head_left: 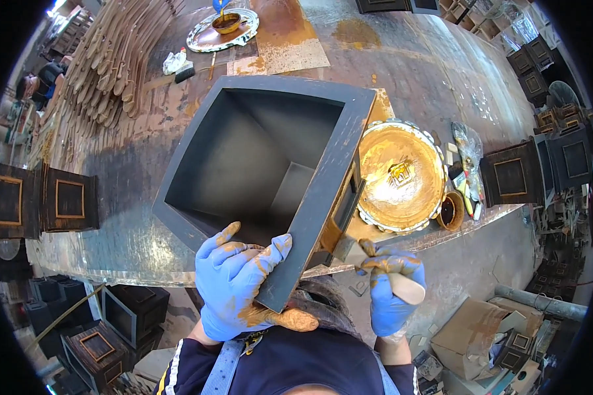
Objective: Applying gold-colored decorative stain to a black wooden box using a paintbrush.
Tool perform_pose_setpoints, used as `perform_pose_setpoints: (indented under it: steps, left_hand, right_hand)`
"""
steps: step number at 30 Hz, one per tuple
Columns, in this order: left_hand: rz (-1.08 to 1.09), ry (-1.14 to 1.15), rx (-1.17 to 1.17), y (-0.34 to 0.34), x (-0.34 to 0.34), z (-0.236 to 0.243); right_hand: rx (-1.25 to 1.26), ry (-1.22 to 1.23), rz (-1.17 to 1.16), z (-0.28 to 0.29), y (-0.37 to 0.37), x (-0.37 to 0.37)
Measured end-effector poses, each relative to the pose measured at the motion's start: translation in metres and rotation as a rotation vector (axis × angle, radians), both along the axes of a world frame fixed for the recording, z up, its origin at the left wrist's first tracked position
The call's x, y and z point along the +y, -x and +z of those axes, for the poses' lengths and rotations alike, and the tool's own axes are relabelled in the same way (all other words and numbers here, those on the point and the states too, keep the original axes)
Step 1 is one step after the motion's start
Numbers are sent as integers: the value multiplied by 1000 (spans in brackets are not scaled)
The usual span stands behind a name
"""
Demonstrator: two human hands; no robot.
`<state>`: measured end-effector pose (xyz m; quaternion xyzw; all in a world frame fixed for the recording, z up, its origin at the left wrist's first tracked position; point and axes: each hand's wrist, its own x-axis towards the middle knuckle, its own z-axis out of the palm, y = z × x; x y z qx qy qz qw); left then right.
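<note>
A dark, hollow wooden box (366, 105) lies tilted at the table's near side, its open end facing up toward me. My left hand (240, 283), in a stained blue glove, grips its near corner, with the fingers over the rim and the thumb outside. In my gloved right hand (392, 286) is a flat paintbrush (346, 249) with a pale handle. Its bristles touch the box's right side, where a recessed panel shows. Just right of the box stands a round basin (402, 220) coated in golden-brown paint. A small cup (449, 212) of dark liquid sits beside it.
Across the table (165, 257), a co-worker's blue-gloved hand (221, 5) is over a bowl (226, 24) on a round tray (197, 45). A stack of curved wooden pieces (105, 66) stands far left. Dark panelled boxes (69, 197) flank the table, and a carton (464, 336) lies lower right.
</note>
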<state>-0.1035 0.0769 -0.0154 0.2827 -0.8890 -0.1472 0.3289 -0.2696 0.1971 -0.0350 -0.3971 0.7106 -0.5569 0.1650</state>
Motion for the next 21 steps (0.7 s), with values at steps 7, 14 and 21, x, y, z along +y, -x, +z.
perform_pose_setpoints:
  steps: [7,14,21]
  left_hand:
    - [4,13,16,0,-1,-2]
    - [11,16,38,1,-2,-2]
    - [27,55,-24,-3,-3,-3]
  right_hand:
    - [-139,75,-48,2,0,0]
    - [-143,73,-58,4,2,-7]
    - [-106,39,-4,5,4,-13]
